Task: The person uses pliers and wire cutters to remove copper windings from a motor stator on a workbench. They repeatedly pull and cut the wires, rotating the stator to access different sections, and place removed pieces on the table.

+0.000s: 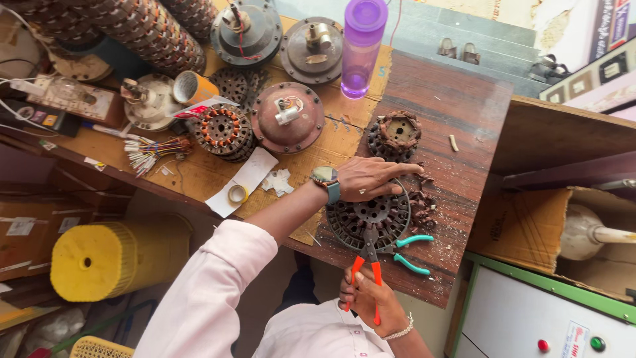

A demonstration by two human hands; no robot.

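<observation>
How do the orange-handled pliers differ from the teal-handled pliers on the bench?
The orange-handled pliers are gripped by the right hand, jaws on the dark stator core; the teal-handled pliers lie untouched on the wooden bench. The orange handles point towards the person; the teal handles point rightwards. The left hand rests on the stator core. Both tools sit at that core's near edge.

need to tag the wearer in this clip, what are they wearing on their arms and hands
Both hands are bare, no gloves. The left arm has a long pale pink sleeve, with a wristwatch on a teal strap at the wrist. The right hand shows a thin beaded silver-white bracelet at its wrist.
</observation>
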